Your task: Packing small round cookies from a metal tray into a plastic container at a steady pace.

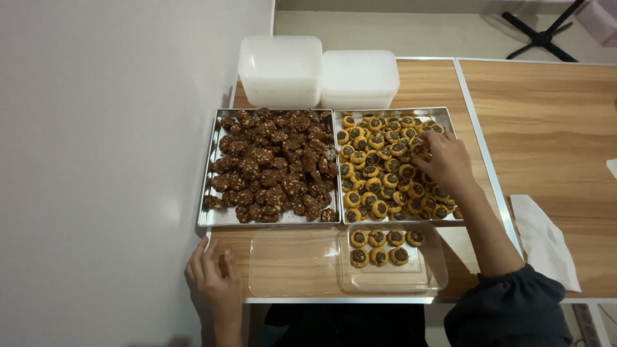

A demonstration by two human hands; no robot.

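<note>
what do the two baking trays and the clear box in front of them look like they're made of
The two baking trays look like thin bright metal, likely aluminium or steel: silvery, reflective rims. The clear box looks like glossy transparent plastic, since the wood-grain table shows through it. The right hand rests in the right tray.

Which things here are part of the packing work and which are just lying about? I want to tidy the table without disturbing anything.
In use:
right hand reaching into the tray of yellow cookies
clear container holding seven yellow cookies
left hand resting at the table edge beside the clear lid

Lying about:
tray of dark cookies
two white tubs
white napkin
</note>
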